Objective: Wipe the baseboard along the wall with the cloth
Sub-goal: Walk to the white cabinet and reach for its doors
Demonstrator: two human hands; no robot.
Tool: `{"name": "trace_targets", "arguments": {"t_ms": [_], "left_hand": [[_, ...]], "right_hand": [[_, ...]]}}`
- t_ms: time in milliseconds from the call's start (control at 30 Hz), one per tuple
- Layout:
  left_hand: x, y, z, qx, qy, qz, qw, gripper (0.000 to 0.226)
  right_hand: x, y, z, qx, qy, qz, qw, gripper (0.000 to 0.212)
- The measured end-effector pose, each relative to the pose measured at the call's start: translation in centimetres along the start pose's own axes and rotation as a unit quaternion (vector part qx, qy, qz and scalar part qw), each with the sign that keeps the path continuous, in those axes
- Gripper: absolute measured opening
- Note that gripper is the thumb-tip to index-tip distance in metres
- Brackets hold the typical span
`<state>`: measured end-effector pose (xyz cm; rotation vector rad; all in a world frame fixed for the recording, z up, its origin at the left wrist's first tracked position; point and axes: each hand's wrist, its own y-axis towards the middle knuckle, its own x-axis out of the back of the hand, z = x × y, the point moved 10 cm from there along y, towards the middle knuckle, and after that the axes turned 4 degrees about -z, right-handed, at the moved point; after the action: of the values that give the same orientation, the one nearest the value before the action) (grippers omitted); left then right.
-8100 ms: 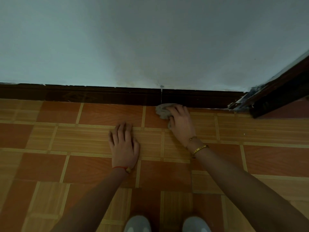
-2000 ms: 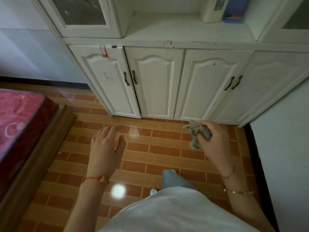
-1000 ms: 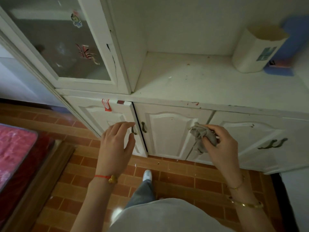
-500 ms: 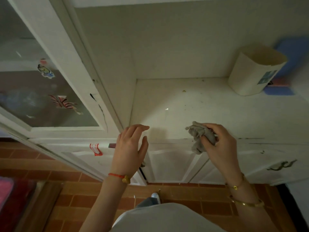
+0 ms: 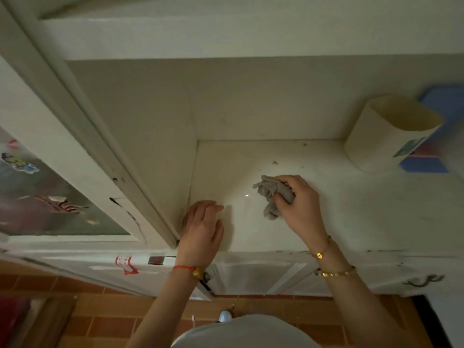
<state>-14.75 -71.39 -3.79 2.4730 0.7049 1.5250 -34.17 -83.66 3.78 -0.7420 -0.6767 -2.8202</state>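
My right hand [image 5: 298, 207] is closed around a crumpled grey cloth [image 5: 270, 194], held just over the white cabinet shelf [image 5: 351, 209]. Part of the cloth hangs down from my fingers toward the shelf surface. My left hand [image 5: 200, 229] hovers with its fingers apart near the shelf's left corner and holds nothing. A dark strip of baseboard [image 5: 424, 320] shows only at the lower right, beside the cabinet's foot.
A cream cup-shaped container [image 5: 386, 136] stands at the shelf's back right, with a blue object [image 5: 426, 164] behind it. A glass door with stickers [image 5: 45, 197] is on the left. Lower cabinet doors [image 5: 263, 275] and the orange tiled floor [image 5: 113, 322] lie below.
I have stood up from the floor and turned to the cabinet. Both hands have risen from in front of the lower doors to over the shelf, the cloth still in my right hand.
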Motion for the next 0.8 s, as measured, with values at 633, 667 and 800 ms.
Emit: {"name": "trace_targets", "arguments": {"t_ms": [633,667,800], "left_hand": [[-1.5,-0.2,1.4,0.028,0.019,-0.035,0.999,0.031],[-1.5,-0.2,1.3,0.027,0.018,-0.038,0.999,0.031],[-1.4,-0.1,1.1,0.021,0.018,-0.046,0.999,0.030]], "right_hand": [[-21.6,17.2,2.2,0.138,-0.095,0.179,0.969,0.034],[-22.3,17.3,2.2,0.144,-0.095,0.187,0.967,0.036],[-24.8,16.6,1.6,0.142,-0.100,0.225,0.959,0.041]]}}
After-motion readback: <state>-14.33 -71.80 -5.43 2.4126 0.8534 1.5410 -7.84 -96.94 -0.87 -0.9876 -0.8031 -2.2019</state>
